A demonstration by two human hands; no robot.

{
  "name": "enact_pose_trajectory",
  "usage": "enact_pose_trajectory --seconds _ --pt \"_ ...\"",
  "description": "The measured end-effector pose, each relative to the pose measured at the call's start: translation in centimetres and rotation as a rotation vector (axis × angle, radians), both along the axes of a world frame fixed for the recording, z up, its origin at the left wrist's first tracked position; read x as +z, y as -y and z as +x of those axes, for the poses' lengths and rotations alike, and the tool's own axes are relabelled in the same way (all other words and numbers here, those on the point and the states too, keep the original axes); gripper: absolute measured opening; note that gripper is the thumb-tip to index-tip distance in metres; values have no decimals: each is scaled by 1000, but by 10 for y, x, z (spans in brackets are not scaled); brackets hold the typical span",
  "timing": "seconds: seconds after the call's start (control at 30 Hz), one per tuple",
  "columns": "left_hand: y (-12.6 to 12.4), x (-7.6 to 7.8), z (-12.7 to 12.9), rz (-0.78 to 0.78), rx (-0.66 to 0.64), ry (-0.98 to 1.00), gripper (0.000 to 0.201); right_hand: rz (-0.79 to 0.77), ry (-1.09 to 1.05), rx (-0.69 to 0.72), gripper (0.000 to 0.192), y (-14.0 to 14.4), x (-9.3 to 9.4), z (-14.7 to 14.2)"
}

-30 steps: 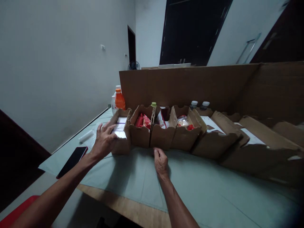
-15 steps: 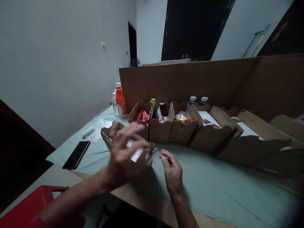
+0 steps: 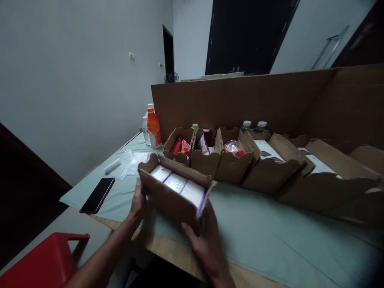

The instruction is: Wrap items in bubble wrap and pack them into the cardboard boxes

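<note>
A brown cardboard box [image 3: 169, 200], open at the top, is between my two hands near the front edge of the table. Inside it lie white packs [image 3: 177, 183] with purple edges, side by side in a row. My left hand [image 3: 139, 202] grips the box's left end. At the right end, my right hand [image 3: 205, 238] has its thumb on the near side and its fingers around the end wall, partly hidden. The box looks tilted a little, and I cannot tell whether its bottom touches the table.
Several cardboard bins [image 3: 205, 162] with packets stand in a row behind. An orange bottle [image 3: 154, 128] stands at the back left, near bubble wrap [image 3: 129, 164] and a phone [image 3: 98, 195]. A tall cardboard panel [image 3: 240, 100] closes the back. A red stool [image 3: 45, 260] is lower left.
My left hand has gone from above the box to its left end. My right hand has closed on the right end. The box has shifted right and turned, showing the white packs.
</note>
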State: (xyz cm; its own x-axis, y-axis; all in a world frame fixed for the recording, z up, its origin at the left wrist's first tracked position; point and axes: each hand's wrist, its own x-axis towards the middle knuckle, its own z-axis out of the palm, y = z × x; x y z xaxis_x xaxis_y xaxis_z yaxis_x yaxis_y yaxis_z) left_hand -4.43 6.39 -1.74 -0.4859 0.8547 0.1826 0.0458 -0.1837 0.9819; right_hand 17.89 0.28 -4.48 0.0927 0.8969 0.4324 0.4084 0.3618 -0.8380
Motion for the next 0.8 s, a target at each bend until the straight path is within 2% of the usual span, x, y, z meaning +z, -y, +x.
enact_pose_trajectory --seconds 0.1,0.2,0.27,0.33,0.43,0.6,0.7,0.8 --pt "-6 -4 44 -2 -94 61 68 -142 -48 -81 86 -26 16 41" --pt "-18 -7 83 6 -208 49 72 -284 -1 -198 75 -52 27 88" --pt "-23 -7 99 8 -270 6 70 -313 38 -257 69 -61 29 113" --pt "-26 -7 99 6 -312 -69 64 -332 52 -298 67 -61 26 130" --pt "-31 -8 68 -36 -298 -257 50 -425 79 -303 67 -48 13 142" --pt "-61 -8 -35 -212 -48 -644 32 -461 126 -274 67 -30 -12 147" --pt "-83 -5 -87 -317 73 -846 26 -459 136 -278 63 -28 -15 148" --pt "-103 -5 -115 -399 97 -1017 30 -420 171 -266 55 -29 -14 147"
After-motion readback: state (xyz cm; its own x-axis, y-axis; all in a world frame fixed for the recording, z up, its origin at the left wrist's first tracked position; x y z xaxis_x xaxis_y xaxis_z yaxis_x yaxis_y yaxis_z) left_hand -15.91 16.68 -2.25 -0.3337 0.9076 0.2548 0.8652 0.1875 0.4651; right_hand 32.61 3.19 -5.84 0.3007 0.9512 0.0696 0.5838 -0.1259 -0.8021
